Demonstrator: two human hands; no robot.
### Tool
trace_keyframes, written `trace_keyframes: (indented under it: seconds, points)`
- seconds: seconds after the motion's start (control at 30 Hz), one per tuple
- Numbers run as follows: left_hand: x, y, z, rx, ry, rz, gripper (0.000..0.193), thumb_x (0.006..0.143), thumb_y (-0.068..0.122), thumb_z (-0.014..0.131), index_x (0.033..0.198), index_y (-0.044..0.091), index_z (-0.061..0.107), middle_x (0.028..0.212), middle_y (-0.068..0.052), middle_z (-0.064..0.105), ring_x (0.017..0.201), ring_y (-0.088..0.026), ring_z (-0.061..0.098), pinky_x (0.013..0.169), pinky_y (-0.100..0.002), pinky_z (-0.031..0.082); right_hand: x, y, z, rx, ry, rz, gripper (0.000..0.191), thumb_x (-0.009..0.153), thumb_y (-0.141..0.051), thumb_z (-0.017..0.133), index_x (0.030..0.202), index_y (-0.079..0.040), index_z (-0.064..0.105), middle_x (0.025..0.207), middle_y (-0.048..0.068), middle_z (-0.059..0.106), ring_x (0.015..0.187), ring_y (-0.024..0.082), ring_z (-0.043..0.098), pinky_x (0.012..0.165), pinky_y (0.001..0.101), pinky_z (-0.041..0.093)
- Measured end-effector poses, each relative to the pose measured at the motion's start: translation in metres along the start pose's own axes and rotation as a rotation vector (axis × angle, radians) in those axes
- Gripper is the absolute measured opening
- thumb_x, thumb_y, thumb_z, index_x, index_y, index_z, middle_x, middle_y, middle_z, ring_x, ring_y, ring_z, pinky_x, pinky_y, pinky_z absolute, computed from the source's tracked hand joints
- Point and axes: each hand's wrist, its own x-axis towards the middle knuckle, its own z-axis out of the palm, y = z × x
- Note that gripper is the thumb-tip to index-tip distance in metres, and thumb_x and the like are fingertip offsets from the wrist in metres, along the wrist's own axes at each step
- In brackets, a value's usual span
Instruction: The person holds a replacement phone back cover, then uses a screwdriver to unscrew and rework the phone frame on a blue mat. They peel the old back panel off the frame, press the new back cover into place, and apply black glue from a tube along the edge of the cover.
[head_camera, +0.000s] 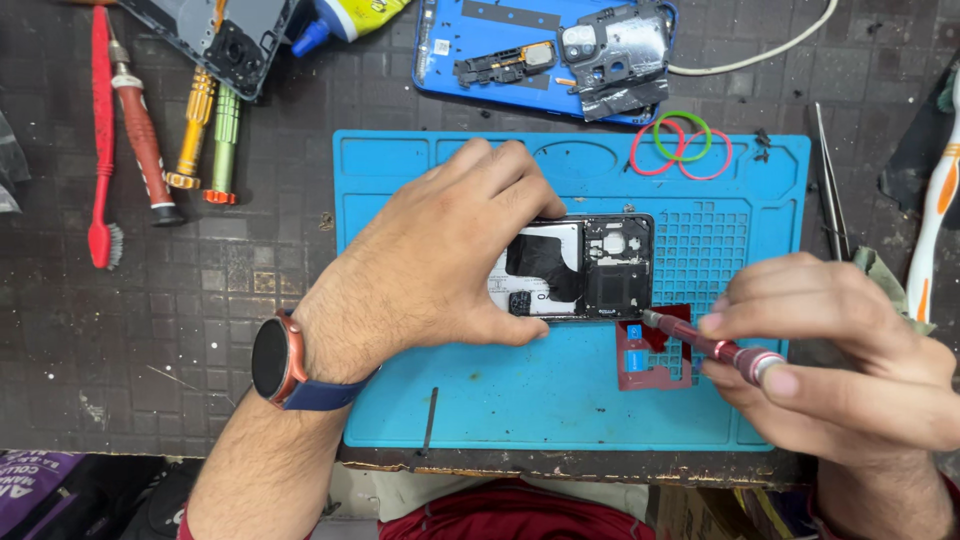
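Here, the left hand (430, 265) lies over an opened phone (580, 268) on a blue mat (500, 400), fingers curled round its near and far edges, thumb under the near edge. The right hand (850, 350) pinches a red screwdriver (705, 343) betw. thumb and fingertips; its tip sits just off the phone's near-right corner, above a small red tray (655, 375). Beyond the right fingers: rubber bands (680, 145), tweezers (828, 180). Beyond the left: more screwdrivers (180, 130).

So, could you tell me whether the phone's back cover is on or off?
Off: the phone under the left hand shows bare internal parts.
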Motion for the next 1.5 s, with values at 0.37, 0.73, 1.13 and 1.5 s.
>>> trace_keyframes:
  seconds: [0.37,0.73,1.13,1.5]
  points:
    - [-0.0002,0.0027,-0.0016,0.012,-0.022,-0.009,0.071,0.056,0.036,0.093,0.111,0.006,0.061,0.108,-0.010,0.055,0.102,-0.031,0.056,0.087,-0.043,0.052,-0.0003,-0.0042,0.0024,-0.006,-0.005,0.004,0.030,0.081,0.000,0.081,0.088,-0.009,0.054,0.099,0.015,0.070,0.085,0.029,0.072,0.077,0.0454,0.062]
    - [0.0010,0.0023,-0.0008,0.019,-0.035,-0.019,0.072,0.056,0.037,0.093,0.112,0.005,0.061,0.107,-0.010,0.055,0.101,-0.031,0.055,0.087,-0.043,0.052,0.0020,-0.0045,0.0035,0.004,0.008,0.024,0.031,0.080,0.001,0.082,0.093,-0.006,0.054,0.096,0.016,0.070,0.085,0.029,0.074,0.075,0.0448,0.062]
    - [0.0023,0.0059,-0.0014,0.014,-0.051,-0.042,0.072,0.056,0.038,0.093,0.113,0.006,0.062,0.106,-0.010,0.055,0.100,-0.032,0.056,0.087,-0.043,0.052,0.0001,-0.0047,0.0017,0.008,0.039,0.005,0.033,0.079,0.000,0.080,0.091,-0.008,0.050,0.094,0.016,0.069,0.085,0.030,0.073,0.076,0.0465,0.062]
    - [0.0024,0.0079,-0.0016,0.018,-0.052,-0.045,0.072,0.057,0.037,0.093,0.113,0.006,0.062,0.106,-0.011,0.055,0.100,-0.032,0.055,0.087,-0.043,0.051,-0.0040,-0.0100,0.0022,-0.027,0.064,0.072,0.038,0.078,0.006,0.079,0.098,-0.007,0.049,0.096,0.014,0.070,0.088,0.031,0.074,0.078,0.0453,0.061]
